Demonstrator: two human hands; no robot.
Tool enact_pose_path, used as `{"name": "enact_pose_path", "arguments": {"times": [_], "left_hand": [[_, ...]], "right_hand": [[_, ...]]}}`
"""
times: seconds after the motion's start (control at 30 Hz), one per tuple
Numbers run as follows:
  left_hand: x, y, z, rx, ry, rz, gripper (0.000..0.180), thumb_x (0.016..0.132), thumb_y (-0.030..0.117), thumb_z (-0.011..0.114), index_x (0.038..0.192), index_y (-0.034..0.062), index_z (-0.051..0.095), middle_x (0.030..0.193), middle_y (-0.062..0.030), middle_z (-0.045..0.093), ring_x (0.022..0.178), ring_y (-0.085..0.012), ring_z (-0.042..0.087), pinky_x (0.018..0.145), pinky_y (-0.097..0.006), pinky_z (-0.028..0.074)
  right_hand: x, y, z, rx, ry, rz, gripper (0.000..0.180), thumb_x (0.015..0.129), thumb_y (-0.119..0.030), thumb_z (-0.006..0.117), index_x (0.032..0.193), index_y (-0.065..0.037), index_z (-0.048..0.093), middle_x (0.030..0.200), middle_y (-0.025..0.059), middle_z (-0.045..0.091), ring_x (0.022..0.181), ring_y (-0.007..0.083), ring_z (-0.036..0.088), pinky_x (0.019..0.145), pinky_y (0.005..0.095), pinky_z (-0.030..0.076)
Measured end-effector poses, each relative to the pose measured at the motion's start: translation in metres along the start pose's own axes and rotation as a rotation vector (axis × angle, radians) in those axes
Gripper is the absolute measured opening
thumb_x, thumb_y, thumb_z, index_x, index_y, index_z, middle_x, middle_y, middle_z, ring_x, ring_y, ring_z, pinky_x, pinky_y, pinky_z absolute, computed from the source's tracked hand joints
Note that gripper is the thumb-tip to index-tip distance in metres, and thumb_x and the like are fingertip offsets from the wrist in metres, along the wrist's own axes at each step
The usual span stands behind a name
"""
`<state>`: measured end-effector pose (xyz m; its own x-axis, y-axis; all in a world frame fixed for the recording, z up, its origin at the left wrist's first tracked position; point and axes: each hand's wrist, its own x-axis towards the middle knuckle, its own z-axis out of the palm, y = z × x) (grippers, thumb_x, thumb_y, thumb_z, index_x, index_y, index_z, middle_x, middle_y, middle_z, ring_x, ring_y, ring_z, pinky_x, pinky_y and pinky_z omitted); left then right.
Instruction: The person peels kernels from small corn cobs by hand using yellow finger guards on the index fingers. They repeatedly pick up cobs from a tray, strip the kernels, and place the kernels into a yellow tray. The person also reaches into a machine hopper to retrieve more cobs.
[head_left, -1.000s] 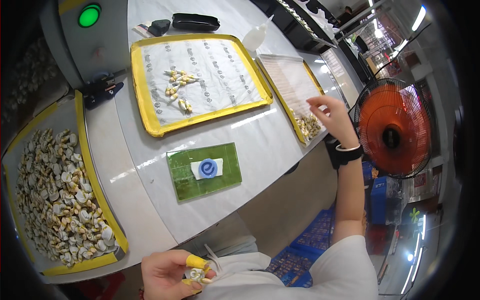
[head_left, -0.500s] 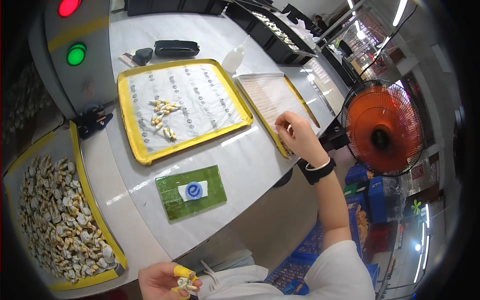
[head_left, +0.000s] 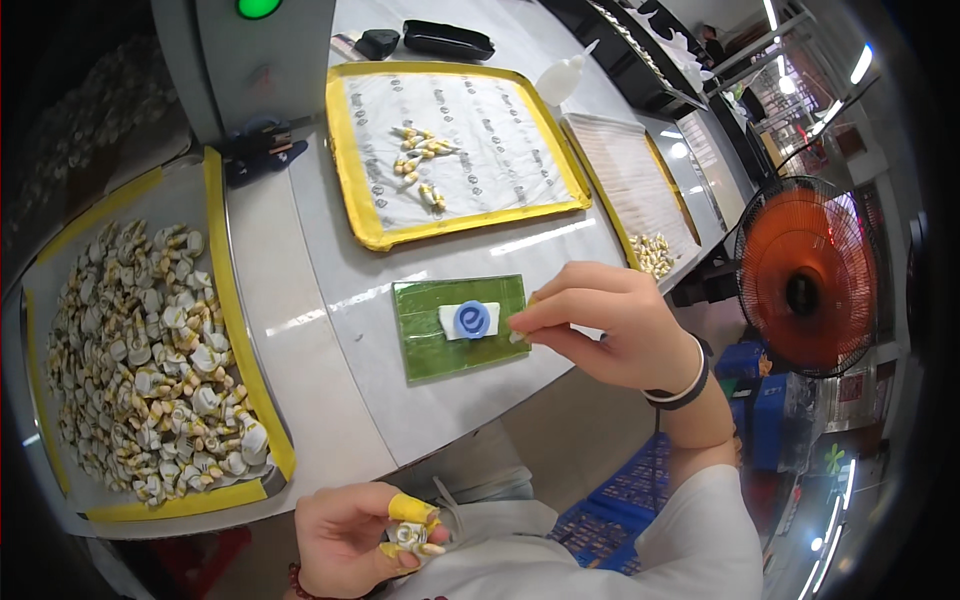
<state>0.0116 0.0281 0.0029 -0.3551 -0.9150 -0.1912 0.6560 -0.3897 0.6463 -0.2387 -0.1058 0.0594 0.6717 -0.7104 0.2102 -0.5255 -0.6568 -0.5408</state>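
Pale tabletop [head_left: 360, 350]: green plate [head_left: 425, 350] at 1 o'clock from left hand [head_left: 345, 530], whose fingers pinch a white-yellow piece [head_left: 411, 536]. Right hand [head_left: 615, 325] at plate's 3 o'clock, fingers nearly together, contents unclear.

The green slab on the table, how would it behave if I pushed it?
The green slab looks stiff, lying flat with straight edges. Its glossy sheen suggests it may be slippery. Being wide and low, it would probably slide rather than tip.
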Motion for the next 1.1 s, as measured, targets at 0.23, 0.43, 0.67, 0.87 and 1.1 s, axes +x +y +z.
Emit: {"name": "enact_pose_path", "arguments": {"times": [0.23,0.43,0.67,0.87,1.1], "left_hand": [[-0.001,-0.005,-0.002,-0.008,0.015,0.084,0.037,0.080,0.018,0.072,0.105,-0.0063,0.058,0.091,-0.0143,0.065,0.079,-0.0191,0.065,0.071,-0.029,0.053],[0.000,-0.002,-0.004,0.006,0.051,0.114,0.033,0.077,0.012,0.073,0.100,-0.0070,0.060,0.087,-0.0148,0.065,0.076,-0.0195,0.065,0.067,-0.029,0.053],[0.005,-0.010,-0.007,0.234,0.075,0.290,0.034,0.077,0.013,0.074,0.100,-0.0070,0.059,0.087,-0.0156,0.065,0.076,-0.0187,0.064,0.067,-0.028,0.052],[0.011,-0.012,-0.009,0.605,0.085,0.516,0.024,0.075,0.004,0.073,0.093,-0.0071,0.062,0.084,-0.0146,0.065,0.069,-0.0191,0.064,0.062,-0.027,0.051],[0.023,-0.017,0.000,0.735,0.067,0.625,0.016,0.068,-0.002,0.074,0.083,-0.0022,0.067,0.079,-0.0121,0.067,0.060,-0.0195,0.062,0.055,-0.028,0.050]], "right_hand": [[0.020,0.010,0.011,-0.298,-0.125,-0.167,0.013,0.070,-0.003,0.069,0.081,-0.004,0.062,0.073,0.0060,0.058,0.067,0.0209,0.057,0.061,0.0317,0.048],[0.020,0.008,0.016,-0.411,-0.190,-0.238,0.016,0.067,-0.003,0.062,0.082,-0.002,0.058,0.074,0.0069,0.054,0.070,0.0220,0.054,0.060,0.0311,0.048],[0.015,0.000,0.024,-0.415,-0.021,-0.177,0.017,0.065,0.000,0.064,0.080,-0.002,0.058,0.073,0.0068,0.055,0.066,0.0213,0.054,0.057,0.0311,0.047],[-0.004,-0.031,0.031,-0.018,0.265,0.000,0.021,0.064,0.008,0.070,0.082,-0.001,0.065,0.070,0.0081,0.063,0.060,0.0199,0.059,0.051,0.0267,0.047],[-0.022,-0.056,0.057,0.494,0.286,-0.087,0.025,0.064,0.009,0.072,0.088,0.003,0.067,0.074,0.0100,0.061,0.062,0.0191,0.058,0.054,0.0261,0.048]]}}
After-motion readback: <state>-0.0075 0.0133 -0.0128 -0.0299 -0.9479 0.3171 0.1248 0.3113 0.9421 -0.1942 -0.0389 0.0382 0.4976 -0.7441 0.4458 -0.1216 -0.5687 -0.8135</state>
